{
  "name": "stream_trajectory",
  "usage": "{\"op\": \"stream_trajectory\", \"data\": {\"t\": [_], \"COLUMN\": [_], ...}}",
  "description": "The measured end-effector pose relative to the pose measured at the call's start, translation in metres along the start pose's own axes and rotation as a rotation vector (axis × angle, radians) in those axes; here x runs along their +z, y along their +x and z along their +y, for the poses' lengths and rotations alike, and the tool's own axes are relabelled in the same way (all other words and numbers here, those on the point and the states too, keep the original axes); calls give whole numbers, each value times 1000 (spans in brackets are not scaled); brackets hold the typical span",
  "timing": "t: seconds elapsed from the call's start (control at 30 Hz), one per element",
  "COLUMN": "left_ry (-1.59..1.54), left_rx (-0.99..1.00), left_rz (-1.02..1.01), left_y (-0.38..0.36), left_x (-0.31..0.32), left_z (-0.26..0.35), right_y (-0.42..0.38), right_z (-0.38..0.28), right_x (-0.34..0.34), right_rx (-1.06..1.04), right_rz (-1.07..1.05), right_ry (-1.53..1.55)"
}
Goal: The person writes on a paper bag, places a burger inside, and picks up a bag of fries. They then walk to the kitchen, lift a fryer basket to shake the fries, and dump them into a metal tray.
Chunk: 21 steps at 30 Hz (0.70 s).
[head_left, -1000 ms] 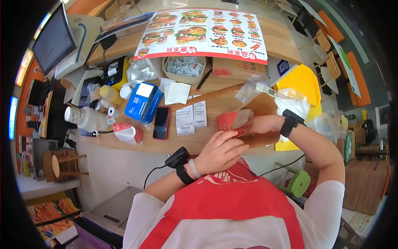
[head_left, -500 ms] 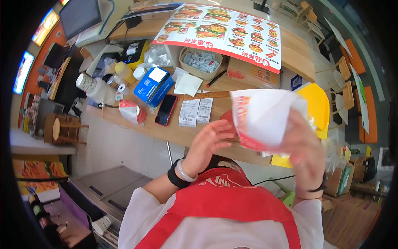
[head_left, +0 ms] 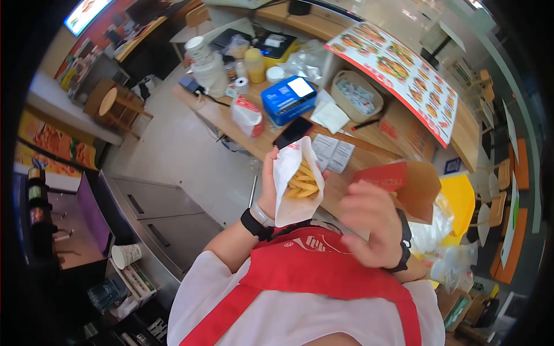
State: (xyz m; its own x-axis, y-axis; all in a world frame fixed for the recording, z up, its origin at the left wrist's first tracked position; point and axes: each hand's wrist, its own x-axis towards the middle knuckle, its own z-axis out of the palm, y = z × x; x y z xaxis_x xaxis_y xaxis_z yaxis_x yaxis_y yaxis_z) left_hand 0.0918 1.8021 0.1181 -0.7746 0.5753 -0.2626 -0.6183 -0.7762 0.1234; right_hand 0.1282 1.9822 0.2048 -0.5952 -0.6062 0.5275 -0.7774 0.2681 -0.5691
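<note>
My left hand (head_left: 268,187) is wrapped round a white paper bag (head_left: 287,167), its mouth turned up toward me. French fries (head_left: 304,183) show inside the bag. Blurred by motion, my right hand (head_left: 372,225) is apart from the bag, thumb away from the fingers, with nothing seen in it. Just beyond this hand stands an open brown and red takeaway box (head_left: 419,190); its contents are mostly hidden. A dark phone (head_left: 292,132) and printed receipts (head_left: 333,153) lie on the counter behind the bag.
Along the counter (head_left: 222,115) stand a blue payment device (head_left: 288,99), a red and white packet (head_left: 247,115), stacked cups (head_left: 205,63) and a basket of sachets (head_left: 358,98). A menu board (head_left: 398,69) leans behind. A yellow tray (head_left: 459,202) sits at right.
The paper bag has passed from my right hand to my left, and its fries now show. My right hand has come away from it. The view has turned, and the takeaway box is more visible.
</note>
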Motion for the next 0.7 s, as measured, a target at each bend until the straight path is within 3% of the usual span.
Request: {"op": "stream_trajectory", "data": {"t": [0.03, 0.1, 0.2, 0.23, 0.27, 0.33, 0.47, 0.57, 0.6, 0.67, 0.7], "left_ry": [-58, -55, -75, -104, -36, -30, -143, 277, 285, -57, -61], "left_rx": [31, 92, 61, 110, 61, 151, 138, 378, 390, 205, 169], "left_rz": [26, 20, 76, 140, 86, 79, 102, -29, -33, 174, 97], "left_y": [-7, -22, -52, -53, -48, -48, -67, -82, -82, -81, -84], "left_x": [-3, -7, 8, 4, -26, -41, -52, -63, -60, -55, -60], "left_z": [8, 24, 38, 43, 55, 64, 75, 84, 88, 90, 93], "right_y": [5, 13, 31, 34, 34, 41, 48, 51, 55, 60, 61], "right_z": [4, 15, 35, 44, 49, 67, 74, 63, 63, 63, 60], "right_x": [13, 45, 93, 111, 130, 161, 189, 209, 214, 218, 216], "right_rx": [-14, 388, 355, 417, 416, 350, 455, 468, 465, 467, 506], "right_rz": [-13, 217, 46, 17, 2, 49, -113, -35, 16, 11, -21], "right_ry": [10, 193, 76, 272, 277, 303, 438, 456, 458, 553, 605]}}
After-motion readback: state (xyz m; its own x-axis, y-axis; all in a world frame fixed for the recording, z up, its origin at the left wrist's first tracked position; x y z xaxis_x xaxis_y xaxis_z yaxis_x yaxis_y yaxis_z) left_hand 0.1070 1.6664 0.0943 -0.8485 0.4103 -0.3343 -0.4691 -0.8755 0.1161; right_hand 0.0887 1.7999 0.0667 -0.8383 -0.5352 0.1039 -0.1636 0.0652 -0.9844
